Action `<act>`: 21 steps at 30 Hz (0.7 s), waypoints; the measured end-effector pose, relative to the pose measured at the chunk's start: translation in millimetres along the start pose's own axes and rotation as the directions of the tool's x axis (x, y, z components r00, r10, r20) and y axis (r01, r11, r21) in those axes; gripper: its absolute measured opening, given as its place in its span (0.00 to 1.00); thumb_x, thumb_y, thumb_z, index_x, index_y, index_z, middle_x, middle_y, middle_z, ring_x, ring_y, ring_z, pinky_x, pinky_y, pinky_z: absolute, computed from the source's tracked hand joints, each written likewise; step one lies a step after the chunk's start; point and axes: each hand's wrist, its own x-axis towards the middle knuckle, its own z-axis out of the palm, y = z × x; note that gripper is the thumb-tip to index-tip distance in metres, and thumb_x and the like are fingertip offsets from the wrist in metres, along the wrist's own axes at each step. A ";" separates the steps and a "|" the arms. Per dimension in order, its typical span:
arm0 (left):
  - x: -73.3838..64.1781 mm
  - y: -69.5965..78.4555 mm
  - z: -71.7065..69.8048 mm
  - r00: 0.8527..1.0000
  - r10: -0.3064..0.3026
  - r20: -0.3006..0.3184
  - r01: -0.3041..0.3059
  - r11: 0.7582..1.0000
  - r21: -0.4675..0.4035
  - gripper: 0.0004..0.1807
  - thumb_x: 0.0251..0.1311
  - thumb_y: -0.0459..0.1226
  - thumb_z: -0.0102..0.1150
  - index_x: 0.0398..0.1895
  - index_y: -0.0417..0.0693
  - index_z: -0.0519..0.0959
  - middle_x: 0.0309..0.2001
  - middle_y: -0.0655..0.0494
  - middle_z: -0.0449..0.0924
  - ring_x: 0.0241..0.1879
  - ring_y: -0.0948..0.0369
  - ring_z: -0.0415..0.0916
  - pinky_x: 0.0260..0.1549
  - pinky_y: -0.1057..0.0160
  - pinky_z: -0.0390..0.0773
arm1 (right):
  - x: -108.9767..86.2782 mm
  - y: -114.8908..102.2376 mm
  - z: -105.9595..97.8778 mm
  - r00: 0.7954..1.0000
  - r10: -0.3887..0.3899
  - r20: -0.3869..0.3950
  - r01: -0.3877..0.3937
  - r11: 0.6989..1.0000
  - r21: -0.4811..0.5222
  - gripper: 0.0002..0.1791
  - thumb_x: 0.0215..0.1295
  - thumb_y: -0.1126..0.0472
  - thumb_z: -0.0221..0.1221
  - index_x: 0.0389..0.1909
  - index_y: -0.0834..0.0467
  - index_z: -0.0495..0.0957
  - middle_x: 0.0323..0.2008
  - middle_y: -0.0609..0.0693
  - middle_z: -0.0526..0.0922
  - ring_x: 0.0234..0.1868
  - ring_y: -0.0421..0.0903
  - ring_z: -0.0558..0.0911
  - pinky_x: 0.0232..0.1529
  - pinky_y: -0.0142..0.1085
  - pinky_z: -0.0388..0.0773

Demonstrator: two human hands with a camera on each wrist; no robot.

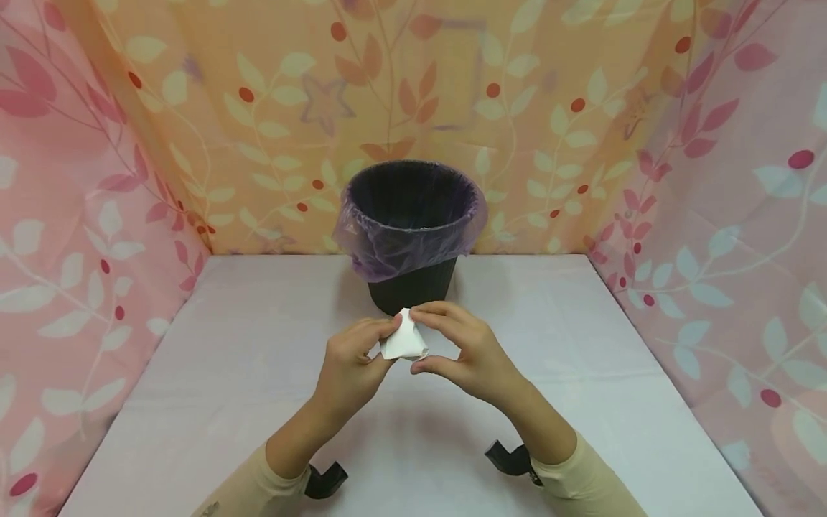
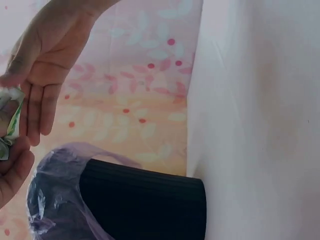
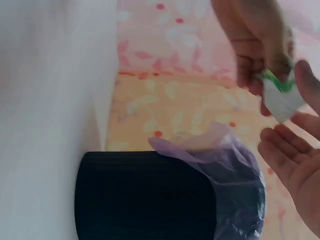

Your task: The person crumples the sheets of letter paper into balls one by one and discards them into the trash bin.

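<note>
There's a black bin [image 1: 413, 287] at 12 o'clock on the white table [image 1: 226, 373], lined with a purple bag [image 1: 388, 248] folded over the rim. Can't see anything inside it from here. Just in front of it I've got a small white wrapper [image 1: 404, 339] up off the table, pinched between both hands: left hand [image 1: 352, 366] on its 9 o'clock edge, right hand [image 1: 461, 345] with fingertips curled over the top and thumb underneath.

bin [image 1: 413, 287] base: hidden behind both hands.
paper [image 2: 10, 122]: cut off by the left wrist view's edge.
bin's inside: too dark to tell.
</note>
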 end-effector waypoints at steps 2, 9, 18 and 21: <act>0.3 0.1 -0.7 1.000 -0.015 -0.001 0.015 1.000 -0.009 0.18 0.50 0.18 0.72 0.46 0.33 0.86 0.37 0.48 0.89 0.34 0.56 0.85 0.39 0.73 0.83 | 0.3 1.3 5.2 0.999 -0.033 -0.027 0.032 0.999 -0.040 0.41 0.48 0.59 0.79 0.65 0.61 0.77 0.61 0.55 0.80 0.61 0.51 0.80 0.63 0.37 0.79; 0.8 -1.9 -3.5 0.992 -0.087 0.096 0.095 0.993 -0.077 0.21 0.51 0.18 0.70 0.51 0.32 0.84 0.41 0.48 0.89 0.35 0.59 0.85 0.39 0.70 0.84 | -1.3 12.8 14.0 0.973 -0.214 -0.088 0.193 0.960 -0.202 0.29 0.65 0.56 0.69 0.63 0.67 0.78 0.54 0.58 0.84 0.53 0.53 0.86 0.55 0.35 0.83; 6.2 -0.4 -12.7 0.985 -0.050 0.163 0.047 0.999 0.023 0.32 0.45 0.32 0.82 0.58 0.43 0.84 0.55 0.50 0.84 0.53 0.55 0.82 0.52 0.66 0.83 | -7.1 22.7 20.0 0.956 -0.188 -0.226 0.170 0.981 -0.096 0.20 0.59 0.76 0.66 0.54 0.70 0.83 0.37 0.56 0.89 0.33 0.47 0.86 0.36 0.30 0.85; 11.4 -2.3 -13.0 0.987 0.104 0.123 -0.106 0.994 0.009 0.32 0.43 0.31 0.81 0.58 0.42 0.84 0.58 0.46 0.82 0.58 0.51 0.80 0.58 0.63 0.81 | -7.1 20.3 23.0 0.967 -0.103 -0.234 0.116 0.993 0.039 0.19 0.58 0.79 0.64 0.51 0.70 0.84 0.37 0.57 0.90 0.33 0.45 0.87 0.34 0.29 0.85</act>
